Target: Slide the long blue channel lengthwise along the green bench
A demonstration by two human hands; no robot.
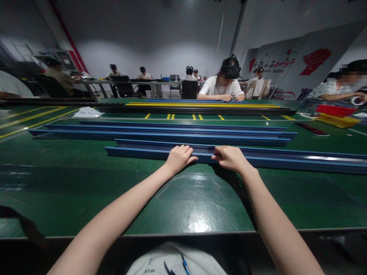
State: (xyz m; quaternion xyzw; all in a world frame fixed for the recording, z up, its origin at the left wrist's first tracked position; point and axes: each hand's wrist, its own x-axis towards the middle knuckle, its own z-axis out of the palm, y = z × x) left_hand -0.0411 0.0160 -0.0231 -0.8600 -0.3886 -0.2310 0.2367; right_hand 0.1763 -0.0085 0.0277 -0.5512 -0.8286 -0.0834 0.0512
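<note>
A long blue channel strip [281,159] lies across the green table in front of me, running off the right edge of the view. My left hand [180,157] is closed over its near wall, the fingers inside the channel and the thumb outside, pointing right. A short way to the right, my right hand [231,157] is curled at the same wall, thumb and fingers pinched together. Its fingertips are partly hidden, and I cannot make out any small piece between them. Just behind lie more blue channel strips [172,135], parallel to the first.
Farther back on the green table [86,187] lie yellow strips [200,105] and black strips [189,110]. A phone [311,129], a yellow bin [338,120] and a red bin [335,110] are at right. A co-worker [222,86] sits opposite; another works at far right.
</note>
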